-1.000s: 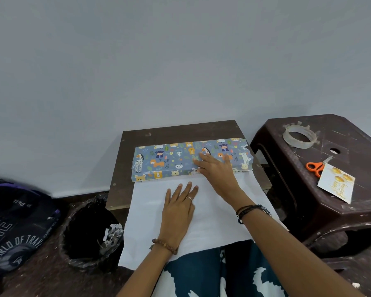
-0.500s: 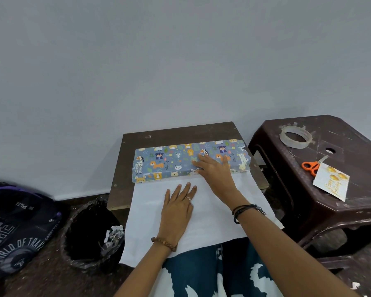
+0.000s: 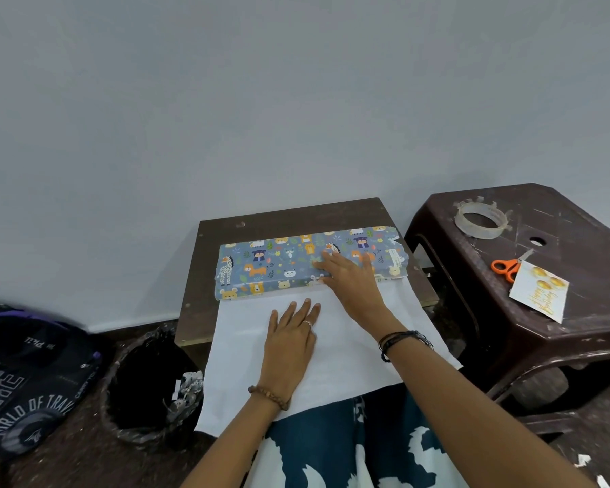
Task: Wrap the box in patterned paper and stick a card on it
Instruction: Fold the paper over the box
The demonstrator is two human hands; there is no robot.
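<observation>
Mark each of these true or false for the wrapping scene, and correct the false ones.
1. The right hand lies flat on the paper-covered box. True.
2. The left hand holds the scissors. False: it rests flat on the white side of the paper; the scissors lie on the stool.
3. The tape roll sits on the stool. True.
4. The card is already stuck on the box. False: the card lies on the stool beside the scissors.
5. The bin stands to the person's right. False: it stands on the left.
</observation>
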